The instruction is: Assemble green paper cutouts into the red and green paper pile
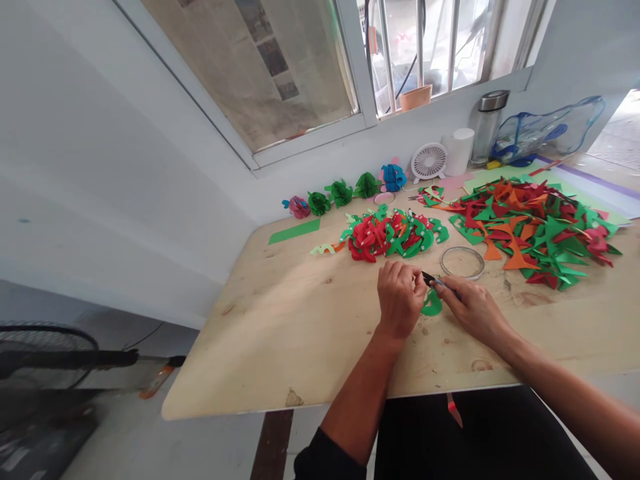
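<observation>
My right hand (470,307) is closed on a slim dark tool (429,279), perhaps a craft knife, its black end pointing at my left hand. Pinched together, my left hand (401,293) meets the tool's tip; whatever its fingertips hold is too small to make out. A curved green paper piece (432,304) lies on the table between and under the hands. Just beyond my right hand rests a thin roll of tape (463,263). Past my left hand is a heap of red and green paper cut-outs (385,233), several with small white patches.
A large pile of red, orange and green paper scraps (535,227) covers the right of the wooden table (280,327). Folded paper balls (341,193), a small white fan (429,162) and a glass bottle (487,130) line the wall. A green strip (294,231) lies far left.
</observation>
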Demonstrator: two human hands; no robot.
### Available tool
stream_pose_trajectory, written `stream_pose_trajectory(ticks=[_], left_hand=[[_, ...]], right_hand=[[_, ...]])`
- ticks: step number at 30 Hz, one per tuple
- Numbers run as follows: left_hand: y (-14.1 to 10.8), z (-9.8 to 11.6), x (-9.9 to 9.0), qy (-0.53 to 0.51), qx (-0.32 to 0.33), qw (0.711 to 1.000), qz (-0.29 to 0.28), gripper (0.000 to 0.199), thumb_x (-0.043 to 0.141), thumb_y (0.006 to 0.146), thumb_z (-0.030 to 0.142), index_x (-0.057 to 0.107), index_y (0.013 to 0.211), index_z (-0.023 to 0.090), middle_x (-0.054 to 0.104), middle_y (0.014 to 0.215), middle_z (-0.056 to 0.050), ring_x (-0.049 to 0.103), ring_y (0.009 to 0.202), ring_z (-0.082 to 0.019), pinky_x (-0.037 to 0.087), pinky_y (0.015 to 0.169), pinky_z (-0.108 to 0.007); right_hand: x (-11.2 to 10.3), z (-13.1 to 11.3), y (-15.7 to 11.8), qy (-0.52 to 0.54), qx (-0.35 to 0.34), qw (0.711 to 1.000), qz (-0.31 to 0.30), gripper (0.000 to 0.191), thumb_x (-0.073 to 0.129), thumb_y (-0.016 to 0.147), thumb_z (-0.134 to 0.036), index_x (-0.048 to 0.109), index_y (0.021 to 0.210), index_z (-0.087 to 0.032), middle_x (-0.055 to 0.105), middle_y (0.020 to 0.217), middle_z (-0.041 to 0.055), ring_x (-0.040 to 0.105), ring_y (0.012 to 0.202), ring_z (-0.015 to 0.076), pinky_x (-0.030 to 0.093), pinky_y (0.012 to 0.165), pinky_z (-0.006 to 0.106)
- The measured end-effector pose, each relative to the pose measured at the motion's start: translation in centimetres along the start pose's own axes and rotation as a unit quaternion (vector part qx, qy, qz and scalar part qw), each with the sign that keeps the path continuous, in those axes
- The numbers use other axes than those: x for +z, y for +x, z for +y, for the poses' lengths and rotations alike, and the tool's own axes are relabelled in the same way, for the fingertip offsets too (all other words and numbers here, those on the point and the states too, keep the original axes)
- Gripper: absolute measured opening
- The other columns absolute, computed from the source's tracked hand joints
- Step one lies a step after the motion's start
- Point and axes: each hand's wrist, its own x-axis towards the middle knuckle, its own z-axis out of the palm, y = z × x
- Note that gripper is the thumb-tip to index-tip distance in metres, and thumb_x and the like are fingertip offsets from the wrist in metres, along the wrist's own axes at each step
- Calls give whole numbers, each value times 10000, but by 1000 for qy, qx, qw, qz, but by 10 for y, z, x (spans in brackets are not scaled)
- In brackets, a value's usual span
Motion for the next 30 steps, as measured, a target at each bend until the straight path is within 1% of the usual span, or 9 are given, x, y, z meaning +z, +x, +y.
stream_pose_trajectory(ticks=[4, 7, 11, 14, 17, 19, 23, 25, 30], left_hand=[[0, 2, -1, -35, 2, 999, -13, 79, 566, 751, 113, 549, 708, 178, 576, 696, -28, 508, 735, -183, 409, 705, -314], [0, 4, -1, -78, -7, 997, -24, 77, 562, 765, 123, 561, 712, 180, 587, 699, -28, 516, 742, -180, 415, 713, -310], [2, 4, -4, -162, -65, 984, -26, 70, 566, 782, 149, 589, 723, 178, 610, 722, -28, 540, 767, -169, 429, 744, -298], [1, 2, -6, -223, -124, 967, -22, 65, 559, 801, 180, 623, 797, 174, 633, 772, -34, 565, 792, -159, 436, 749, -283], [1, -1, -7, -292, -190, 937, -27, 151, 530, 836, 232, 636, 930, 181, 650, 850, -45, 590, 809, -147, 441, 728, -261], [2, -3, -7, -346, -227, 910, -31, 184, 501, 855, 253, 631, 965, 184, 652, 858, -46, 600, 800, -137, 438, 708, -246], [5, -6, -7, -439, -277, 854, -29, 175, 488, 861, 276, 619, 920, 175, 635, 718, -16, 569, 655, -102, 411, 636, -219], [6, -7, -5, -477, -293, 828, -28, 167, 500, 855, 289, 608, 898, 169, 614, 635, 2, 546, 595, -91, 405, 626, -216], [8, -9, -1, -552, -325, 768, -24, 196, 567, 811, 356, 585, 834, 162, 581, 552, 24, 543, 545, -86, 419, 626, -221]], right_hand=[[-1, 2, 1, 12, 17, 1000, 3, 303, 422, 875, -371, 589, 700, -190, 613, 628, 19, 561, 593, 152, 370, 561, 242], [-2, 3, 3, 14, 28, 999, 9, 308, 427, 868, -373, 608, 705, -185, 612, 608, 16, 552, 570, 147, 367, 547, 239], [-3, 4, 3, 14, 33, 999, 7, 317, 430, 867, -379, 619, 706, -181, 621, 604, 15, 542, 548, 138, 356, 520, 233], [-3, 5, 3, 14, 36, 999, 6, 328, 427, 870, -386, 633, 718, -180, 622, 599, 13, 541, 542, 134, 359, 519, 231], [-3, 6, 3, 17, 44, 999, 3, 351, 420, 874, -401, 636, 716, -175, 617, 586, 12, 529, 529, 131, 356, 509, 229], [-4, 5, 4, 21, 55, 998, 2, 366, 416, 873, -417, 640, 721, -171, 619, 583, 15, 521, 524, 133, 349, 495, 231], [-8, 3, 5, 45, 68, 997, 8, 373, 421, 860, -436, 645, 725, -169, 635, 608, 19, 533, 548, 139, 362, 502, 228], [-9, 2, 6, 50, 70, 996, 9, 375, 423, 856, -438, 641, 711, -170, 628, 597, 14, 532, 547, 138, 363, 504, 226], [-10, 3, 6, 46, 71, 996, 13, 383, 417, 860, -439, 649, 721, -168, 636, 616, 17, 544, 571, 141, 376, 517, 224]])
